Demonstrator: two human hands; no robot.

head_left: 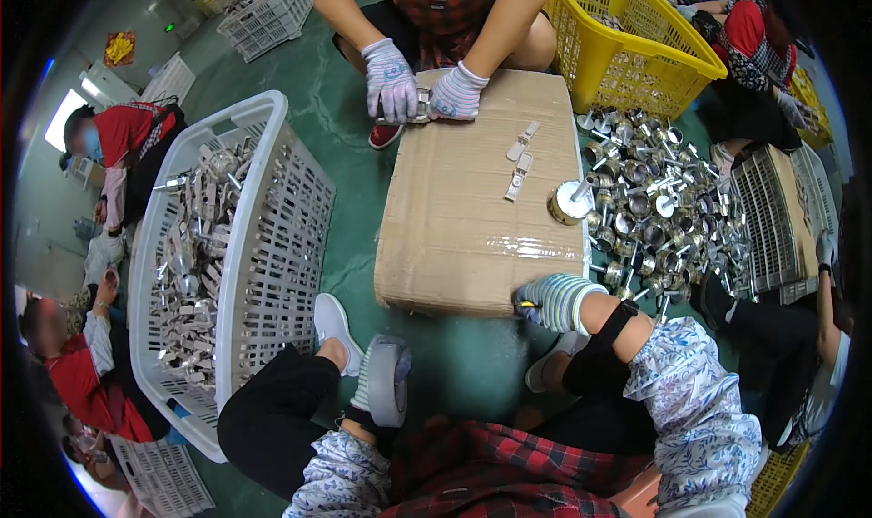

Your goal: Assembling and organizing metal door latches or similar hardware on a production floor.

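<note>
My left hand [361, 389], in a striped glove, is low in front of my knees. It is closed on a wide grey roll of tape [389, 400], which hides most of its fingers. At the near right edge of the cardboard-topped work surface [454, 218] is my right hand [559, 302], also gloved. Its fingers are curled, with a small dark and yellow bit at the fingertips that I cannot identify. Beyond it on the cardboard stands a round metal cup with a stem [569, 204]. Two flat metal handle pieces [519, 177] lie farther back.
Opposite, a co-worker's gloved hands [454, 93] hold a metal part. A white crate [277, 236] of metal handles stands left. Stemmed metal cups [649, 200] are heaped right of the cardboard, before a yellow basket [627, 64]. Other people sit at both sides.
</note>
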